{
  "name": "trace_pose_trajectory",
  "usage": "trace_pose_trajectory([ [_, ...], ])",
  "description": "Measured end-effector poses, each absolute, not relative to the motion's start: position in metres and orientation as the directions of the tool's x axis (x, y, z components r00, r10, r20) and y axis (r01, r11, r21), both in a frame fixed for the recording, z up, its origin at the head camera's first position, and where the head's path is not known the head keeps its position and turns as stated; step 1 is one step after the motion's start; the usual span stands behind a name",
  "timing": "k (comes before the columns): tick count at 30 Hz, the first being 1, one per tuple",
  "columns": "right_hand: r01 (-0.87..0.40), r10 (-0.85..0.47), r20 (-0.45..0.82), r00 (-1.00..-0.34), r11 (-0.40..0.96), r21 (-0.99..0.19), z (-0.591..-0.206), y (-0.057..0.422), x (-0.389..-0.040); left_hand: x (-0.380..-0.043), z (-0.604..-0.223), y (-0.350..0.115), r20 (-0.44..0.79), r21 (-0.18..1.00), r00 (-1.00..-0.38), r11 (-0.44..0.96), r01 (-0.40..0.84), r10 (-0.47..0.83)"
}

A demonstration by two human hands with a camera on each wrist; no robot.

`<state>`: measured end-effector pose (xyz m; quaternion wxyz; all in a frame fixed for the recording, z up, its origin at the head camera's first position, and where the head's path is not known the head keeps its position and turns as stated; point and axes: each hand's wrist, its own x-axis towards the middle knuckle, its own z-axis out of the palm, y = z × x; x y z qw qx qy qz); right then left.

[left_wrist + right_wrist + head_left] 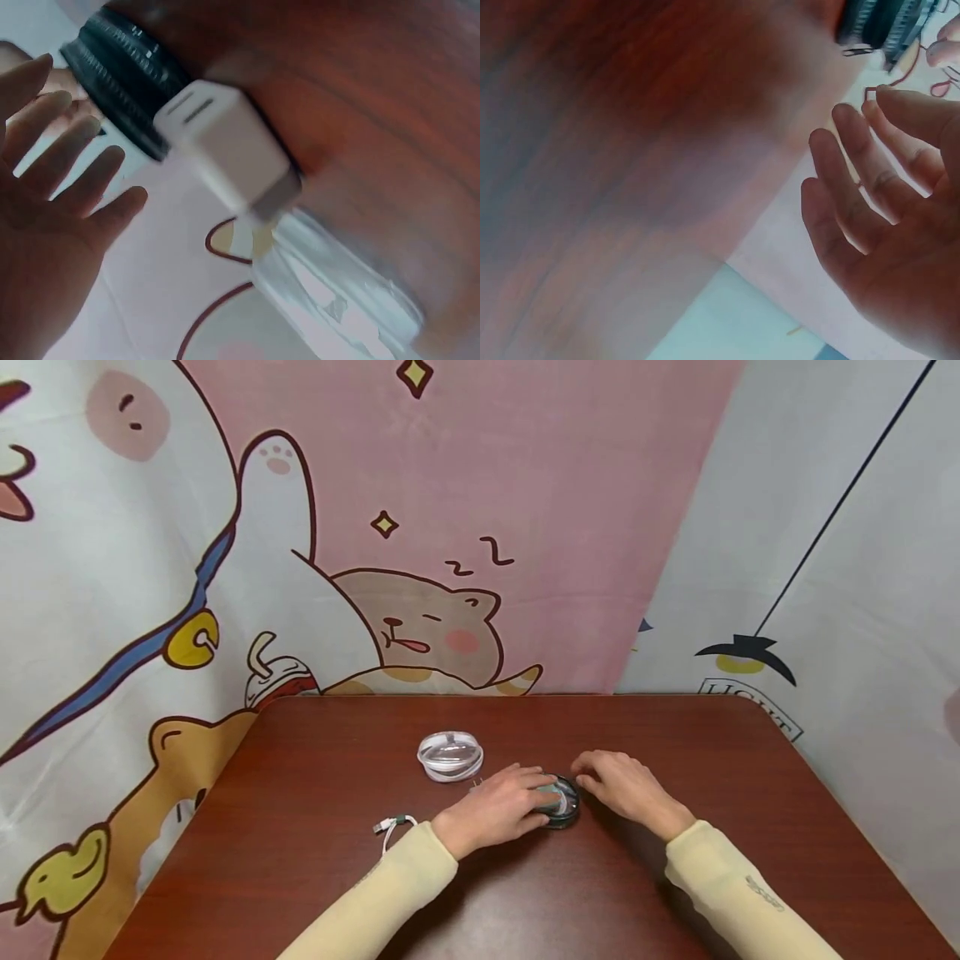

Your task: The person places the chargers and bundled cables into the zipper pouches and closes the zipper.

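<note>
A round dark case with a clear top and a zippered rim lies on the table. Over its left side reach the spread fingers of my left hand. The left wrist view shows those fingers fairly straight, near the case's toothed rim. Just right of the case is my right hand, its fingers loosely bent with nothing between them. Beside the left hand sits a white charger plug with slots in its end, mostly hidden behind that hand in the head view.
A white-rimmed clear case stands farther back, left of the hands. A white USB cable lies near the left sleeve, partly covered by it. The brown table ends at a printed cartoon curtain.
</note>
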<state>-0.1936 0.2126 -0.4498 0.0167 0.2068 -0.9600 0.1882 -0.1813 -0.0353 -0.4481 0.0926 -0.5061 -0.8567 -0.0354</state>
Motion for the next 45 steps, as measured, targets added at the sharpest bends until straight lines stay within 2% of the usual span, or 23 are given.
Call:
trace_pose_trajectory([
  [8,-0.403,-0.359,0.186,-0.915,0.841,-0.359,-0.438,0.207,-0.165,-0.177,-0.435,-0.072,0.349,0.109,-0.604,0.609,0.786,0.717],
  [12,-0.455,-0.397,0.23,-0.889,0.828,-0.328,-0.436,0.197,-0.154,-0.177,-0.431,-0.088,0.408,0.167,-0.642,0.638,0.751,0.649],
  [17,-0.539,-0.501,0.199,-0.842,0.792,-0.285,-0.436,0.181,-0.143,-0.178,-0.43,-0.109,0.446,0.197,-0.667,0.662,0.724,0.597],
  [23,-0.617,-0.605,0.129,-0.786,0.754,-0.225,-0.442,0.166,-0.135,-0.177,-0.431,-0.13,0.43,0.204,-0.704,0.699,0.685,0.565],
  [29,-0.606,-0.608,0.051,-0.792,0.776,-0.176,-0.448,0.164,-0.131,-0.172,-0.432,-0.142,0.404,0.238,-0.765,0.749,0.618,0.502],
  [34,-0.6,-0.606,0.04,-0.794,0.774,-0.203,-0.447,0.173,-0.132,-0.168,-0.433,-0.153,0.415,0.259,-0.781,0.763,0.592,0.466],
  [38,-0.595,-0.592,0.082,-0.802,0.777,-0.206,-0.447,0.184,-0.135,-0.165,-0.435,-0.162,0.413,0.26,-0.791,0.775,0.577,0.451],
  [45,-0.588,-0.548,0.23,-0.804,0.791,-0.171,-0.452,0.205,-0.145,-0.163,-0.437,-0.173,0.413,0.27,-0.809,0.792,0.548,0.419],
])
